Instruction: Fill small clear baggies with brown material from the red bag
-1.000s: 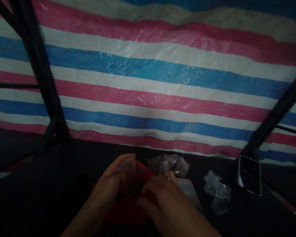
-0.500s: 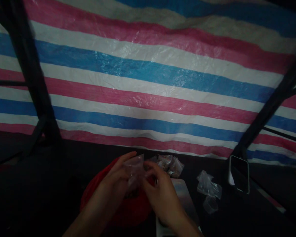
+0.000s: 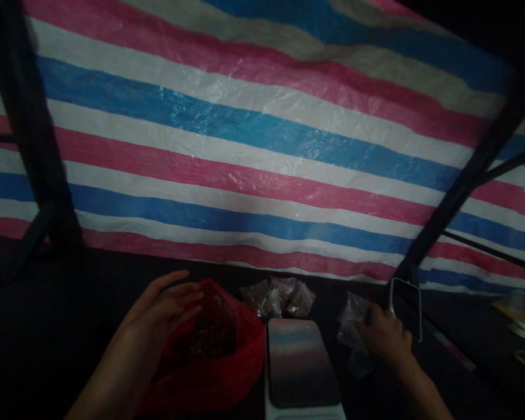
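**Clerk:** Item one, red bag point(image 3: 210, 361): lying open on the dark bench point(image 3: 70, 326), brownish contents showing at its mouth. Left hand point(image 3: 164, 309) is resting on the bag's left rim, fingers spread and loose, gripping nothing firmly that I can make out.

**Checker:** Item two?

**Clerk:** Empty clear bags point(image 3: 352, 332), a crumpled little pile right of centre. Right hand point(image 3: 385, 338) is lying on that pile, fingers curled over the plastic; whether it is pinching one bag is not clear in this light.

**Checker:** Changes since the earlier entries?

**Clerk:** Half a second ago both hands were meeting over the red bag, holding one small clear bag between them. Now they are parting: the right hand is out at the empties, the left is staying by the red bag, and that small bag is no longer showing in either hand. In my judgement one packet is finished and another is beginning.

**Checker:** Surroundings, working outward?

**Clerk:** Scale point(image 3: 300, 361), flat grey platform, sitting just right of the red bag, nothing on it. Filled packets point(image 3: 277, 297), small clear ones with dark contents, heaped behind the scale. Phone point(image 3: 406, 306), leaning upright just beyond the right hand. Striped tarp point(image 3: 262, 151), pink, white and blue, hanging behind the bench. Dark frame bars point(image 3: 464, 186) are crossing it at both sides.
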Available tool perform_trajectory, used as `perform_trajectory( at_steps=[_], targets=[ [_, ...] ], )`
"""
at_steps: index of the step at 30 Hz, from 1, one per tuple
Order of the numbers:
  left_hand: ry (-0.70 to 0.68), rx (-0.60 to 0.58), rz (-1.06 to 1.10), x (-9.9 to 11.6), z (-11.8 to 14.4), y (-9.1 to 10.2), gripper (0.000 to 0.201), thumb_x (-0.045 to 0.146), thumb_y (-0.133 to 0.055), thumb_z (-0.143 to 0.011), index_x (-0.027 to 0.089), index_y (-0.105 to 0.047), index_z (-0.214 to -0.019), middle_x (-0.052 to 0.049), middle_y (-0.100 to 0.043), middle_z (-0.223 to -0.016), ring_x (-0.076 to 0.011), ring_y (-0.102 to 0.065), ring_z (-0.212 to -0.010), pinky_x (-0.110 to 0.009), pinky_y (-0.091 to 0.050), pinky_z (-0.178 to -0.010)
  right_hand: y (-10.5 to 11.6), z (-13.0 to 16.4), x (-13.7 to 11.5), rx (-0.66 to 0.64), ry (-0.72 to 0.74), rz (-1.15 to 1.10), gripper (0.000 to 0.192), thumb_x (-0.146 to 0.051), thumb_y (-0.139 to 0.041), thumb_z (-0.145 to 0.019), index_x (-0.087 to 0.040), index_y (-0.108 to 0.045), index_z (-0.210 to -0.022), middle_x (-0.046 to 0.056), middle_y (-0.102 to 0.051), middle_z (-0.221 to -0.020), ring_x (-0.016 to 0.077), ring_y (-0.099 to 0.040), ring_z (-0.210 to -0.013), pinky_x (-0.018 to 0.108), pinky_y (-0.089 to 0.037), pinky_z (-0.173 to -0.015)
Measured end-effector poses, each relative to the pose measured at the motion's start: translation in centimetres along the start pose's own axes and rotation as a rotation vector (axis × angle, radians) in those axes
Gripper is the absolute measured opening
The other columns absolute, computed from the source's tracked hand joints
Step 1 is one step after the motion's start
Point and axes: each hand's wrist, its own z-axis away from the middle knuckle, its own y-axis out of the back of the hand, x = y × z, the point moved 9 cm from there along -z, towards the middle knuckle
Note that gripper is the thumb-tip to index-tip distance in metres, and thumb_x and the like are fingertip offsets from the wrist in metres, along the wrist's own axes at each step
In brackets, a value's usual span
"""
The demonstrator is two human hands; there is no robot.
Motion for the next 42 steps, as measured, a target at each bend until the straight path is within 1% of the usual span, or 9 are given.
perform_trajectory(
  at_steps=[4,11,16,20,24,27,34,38,42],
  targets=[
    [-0.027,0.002,-0.024,0.2,-0.1,0.1,0.055,0.018,-0.082,-0.053,0.026,-0.07,-0.106,0.001,-0.083,-0.088,-0.0187,-0.078,-0.082,-0.022,-0.066,-0.069,-1.9,0.1,-1.3,-0.012,0.079,0.018,0.068,-0.016,-0.065,-0.082,-0.02,-0.053,-0.148,0.019,-0.06,-0.141,0.0378,-0.062,-0.128,0.048,-0.051,-0.098],
    [-0.004,0.0,-0.048,-0.1,-0.1,-0.1,0.057,0.017,-0.08,-0.047,0.024,-0.07,-0.103,-0.001,-0.081,-0.084,-0.0221,-0.078,-0.076,-0.027,-0.064,-0.062,-3.8,-0.7,-1.6,-0.153,0.143,0.047,0.043,-0.012,-0.056,-0.089,-0.026,-0.072,-0.126,0.013,-0.069,-0.128,0.0318,-0.068,-0.118,0.04,-0.052,-0.092],
    [0.001,-0.043,-0.068,-0.8,-0.3,-0.4,0.056,0.016,-0.076,-0.051,0.024,-0.068,-0.105,0.0,-0.079,-0.085,-0.0201,-0.076,-0.074,-0.027,-0.06,-0.062,-1.6,-1.0,-2.2,-0.125,0.153,0.008,0.071,-0.021,-0.059,-0.088,-0.023,-0.048,-0.158,0.018,-0.059,-0.148,0.0384,-0.059,-0.133,0.052,-0.049,-0.102],
    [0.036,-0.103,-0.056,-1.0,0.1,-1.3,0.056,0.014,-0.075,-0.049,0.024,-0.068,-0.103,0.002,-0.077,-0.084,-0.0195,-0.075,-0.073,-0.026,-0.056,-0.062,1.1,-1.9,-6.2,-0.081,0.259,-0.066,0.073,-0.022,-0.058,-0.089,-0.023,-0.045,-0.16,0.02,-0.054,-0.156,0.0415,-0.047,-0.146,0.061,-0.037,-0.113],
    [0.061,-0.198,-0.088,-1.1,0.7,-2.4,0.049,0.019,-0.077,-0.058,0.024,-0.068,-0.106,0.001,-0.078,-0.086,-0.0186,-0.074,-0.076,-0.027,-0.053,-0.067,0.9,-2.2,-12.2,-0.15,0.391,-0.171,0.037,-0.021,-0.059,-0.09,-0.028,-0.077,-0.122,0.009,-0.077,-0.128,0.032,-0.062,-0.131,0.05,-0.038,-0.113],
    [0.063,-0.263,-0.143,-1.5,0.9,-2.8,0.043,0.018,-0.072,-0.063,0.023,-0.07,-0.106,0.0,-0.078,-0.087,-0.0193,-0.073,-0.08,-0.027,-0.05,-0.07,0.3,-1.8,-14.4,-0.177,0.409,-0.259,0.022,-0.019,-0.06,-0.09,-0.025,-0.081,-0.089,0.005,-0.084,-0.101,0.0289,-0.072,-0.114,0.043,-0.043,-0.105],
    [0.046,-0.43,-0.187,-2.5,2.3,-5.3,0.029,0.025,-0.069,-0.07,0.021,-0.067,-0.099,0.003,-0.07,-0.075,-0.0141,-0.061,-0.063,-0.025,-0.042,-0.058,4.8,0.8,-14.2,-0.2,0.414,-0.616,0.034,-0.047,-0.06,-0.092,-0.02,-0.075,-0.079,0.005,-0.078,-0.08,0.0219,-0.071,-0.074,0.03,-0.05,-0.069],
    [0.039,-0.571,-0.269,-3.9,3.9,-7.9,0.028,0.046,-0.072,-0.084,0.02,-0.067,-0.094,0.005,-0.062,-0.069,-0.0107,-0.052,-0.059,-0.024,-0.039,-0.057,6.3,5.6,-18.0,-0.294,0.388,-1.125,0.032,-0.051,-0.075,-0.075,-0.02,-0.069,-0.069,0.001,-0.067,-0.066,0.0159,-0.058,-0.061,0.027,-0.043,-0.058],
    [-0.025,-0.537,-0.268,-4.0,3.7,-8.0,0.041,0.061,-0.071,-0.087,0.022,-0.061,-0.087,0.007,-0.057,-0.065,-0.0102,-0.048,-0.058,-0.024,-0.037,-0.057,5.6,10.4,-23.0,-0.394,0.422,-1.283,0.02,-0.037,-0.074,-0.075,-0.021,-0.067,-0.066,-0.002,-0.064,-0.064,0.0144,-0.055,-0.061,0.025,-0.041,-0.058]
  ],
)
